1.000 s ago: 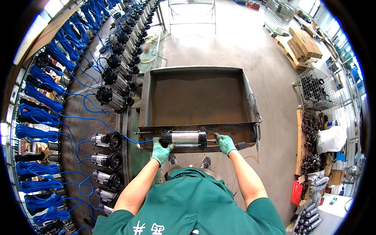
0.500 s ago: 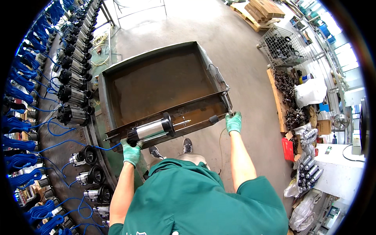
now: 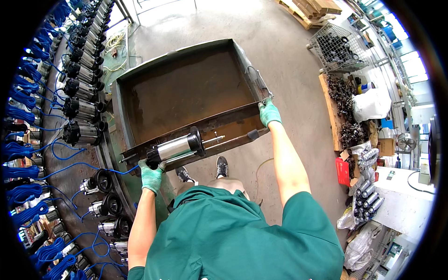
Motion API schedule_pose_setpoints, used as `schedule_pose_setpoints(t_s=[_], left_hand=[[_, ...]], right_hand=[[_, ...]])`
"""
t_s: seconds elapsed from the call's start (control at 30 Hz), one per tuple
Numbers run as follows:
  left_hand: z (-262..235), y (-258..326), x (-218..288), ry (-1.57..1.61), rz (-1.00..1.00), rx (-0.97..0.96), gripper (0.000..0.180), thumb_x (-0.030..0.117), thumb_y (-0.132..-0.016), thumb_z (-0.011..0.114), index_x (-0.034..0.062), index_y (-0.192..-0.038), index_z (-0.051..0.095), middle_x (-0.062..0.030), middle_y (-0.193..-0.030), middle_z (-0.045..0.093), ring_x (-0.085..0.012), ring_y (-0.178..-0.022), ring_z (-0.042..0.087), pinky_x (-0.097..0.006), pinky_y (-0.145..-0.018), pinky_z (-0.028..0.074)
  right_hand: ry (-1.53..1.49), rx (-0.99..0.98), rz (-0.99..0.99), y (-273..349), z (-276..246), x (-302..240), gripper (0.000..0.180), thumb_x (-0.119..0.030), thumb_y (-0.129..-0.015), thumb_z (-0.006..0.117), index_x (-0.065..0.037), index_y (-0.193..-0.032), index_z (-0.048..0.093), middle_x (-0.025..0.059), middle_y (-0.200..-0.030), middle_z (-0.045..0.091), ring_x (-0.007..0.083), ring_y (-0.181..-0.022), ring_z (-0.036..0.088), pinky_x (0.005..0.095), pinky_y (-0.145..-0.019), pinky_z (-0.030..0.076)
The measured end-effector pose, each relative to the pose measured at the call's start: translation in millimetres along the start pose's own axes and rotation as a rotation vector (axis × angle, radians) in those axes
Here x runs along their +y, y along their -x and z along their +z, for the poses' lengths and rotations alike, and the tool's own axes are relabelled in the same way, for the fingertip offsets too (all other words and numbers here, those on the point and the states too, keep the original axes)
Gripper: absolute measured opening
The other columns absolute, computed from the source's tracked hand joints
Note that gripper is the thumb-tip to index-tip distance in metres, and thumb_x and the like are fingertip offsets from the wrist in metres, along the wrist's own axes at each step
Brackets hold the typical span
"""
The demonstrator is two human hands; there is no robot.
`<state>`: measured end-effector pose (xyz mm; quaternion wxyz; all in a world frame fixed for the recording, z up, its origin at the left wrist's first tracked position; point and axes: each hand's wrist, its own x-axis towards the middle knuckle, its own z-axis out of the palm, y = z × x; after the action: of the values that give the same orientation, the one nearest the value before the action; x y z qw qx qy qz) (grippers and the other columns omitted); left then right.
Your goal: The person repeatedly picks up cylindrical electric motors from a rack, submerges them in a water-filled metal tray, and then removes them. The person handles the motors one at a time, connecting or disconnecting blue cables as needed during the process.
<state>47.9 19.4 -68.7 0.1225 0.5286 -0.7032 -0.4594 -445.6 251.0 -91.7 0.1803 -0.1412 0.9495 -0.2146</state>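
A steel cylindrical motor (image 3: 176,148) with black end caps and a thin shaft lies along the near rim of a big rusty metal tray (image 3: 186,88). My left hand (image 3: 151,174), in a green glove, grips the motor's left end from below. My right hand (image 3: 269,112), also in a green glove, holds the tray's near right corner, beside its side handle. My two shoes show on the concrete floor under the tray's near edge.
A curved rack of similar motors (image 3: 77,109) with coiled blue cables (image 3: 21,154) runs down the left. On the right stand a wire basket (image 3: 337,49), a wooden board of dark metal parts (image 3: 343,109), white bags, and steel cylinders (image 3: 366,198). Wooden pallets (image 3: 317,9) lie far back.
My view has swung right and the tray now looks tilted. My right hand left the motor and moved to the tray's right corner; my left hand stays on the motor's left end.
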Motion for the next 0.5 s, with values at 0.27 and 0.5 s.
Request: schedule_pose_setpoints(t_s=[0.27,0.5], left_hand=[[-2.3,0.2,18.4,-0.134,-0.013,0.032,0.072,0.028,-0.082,0.093,-0.0017,-0.129,0.047,-0.0151,-0.111,0.067,-0.025,-0.099,0.062,-0.037,-0.094,0.053],[-2.8,-3.0,18.3,-0.127,0.021,0.034,0.068,0.019,-0.079,0.095,-0.0012,-0.124,0.048,-0.0148,-0.104,0.069,-0.0224,-0.093,0.063,-0.036,-0.088,0.055]], right_hand=[[-0.648,-0.427,-0.02,104.3,47.2,-12.5,0.01,-0.017,-0.098,0.061,-0.007,-0.098,0.065,0.0037,-0.076,0.063,0.0125,-0.068,0.059,0.0332,-0.063,0.051],[-1.005,-0.633,0.271,128.3,53.3,-59.3,0.02,-0.019,-0.099,0.053,-0.015,-0.09,0.071,-0.0008,-0.069,0.063,0.0076,-0.044,0.042,0.0268,-0.038,0.029]])
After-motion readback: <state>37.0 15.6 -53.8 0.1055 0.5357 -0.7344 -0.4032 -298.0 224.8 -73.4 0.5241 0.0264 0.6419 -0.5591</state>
